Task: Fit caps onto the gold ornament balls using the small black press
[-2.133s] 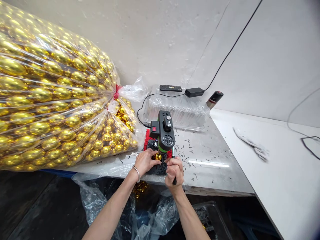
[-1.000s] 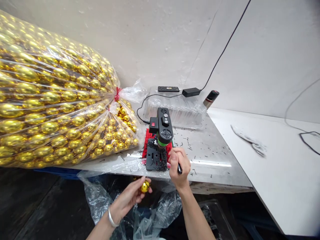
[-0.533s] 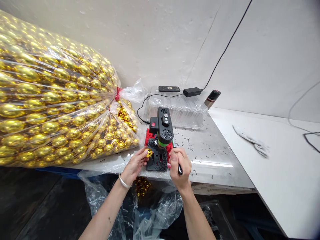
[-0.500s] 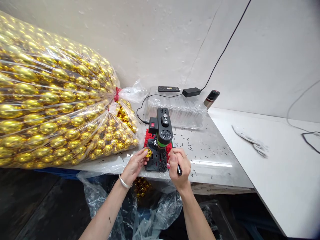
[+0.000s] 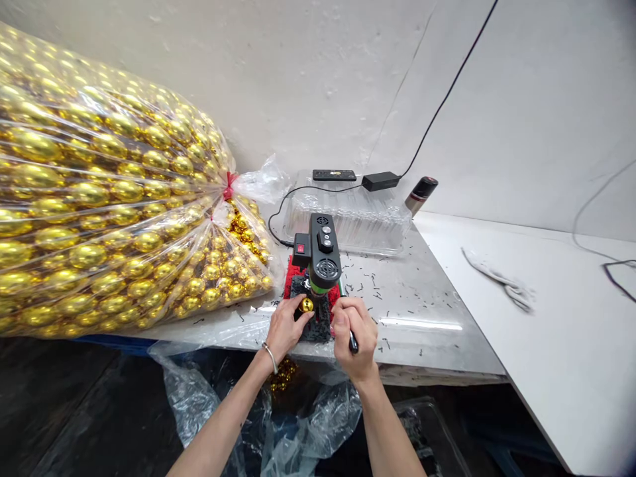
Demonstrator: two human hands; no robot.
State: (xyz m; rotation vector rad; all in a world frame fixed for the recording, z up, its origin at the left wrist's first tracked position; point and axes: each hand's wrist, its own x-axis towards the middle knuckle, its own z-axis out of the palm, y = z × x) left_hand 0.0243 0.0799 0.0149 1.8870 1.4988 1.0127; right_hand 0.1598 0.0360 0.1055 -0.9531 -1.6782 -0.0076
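Between thumb and fingers, my left hand pinches a small shiny gold ball. It is just below the head of a black bench machine with round vents and a red switch. My right hand is wrapped round the machine's lever handle, whose black end sticks out below the fist. Under the machine, a dark base covered in black scraps rests on a red mat. The ball and my fingers hide part of that base.
A huge clear bag of gold balls fills the left side. Behind the machine are a clear plastic tray, a black adapter, a phone and a tumbler. A glove lies right. Plastic sheeting hangs below the edge.
My left hand has moved right and slightly inward, bringing the gold ball from the machine's left side to under its head. My right hand stays on the lever handle.
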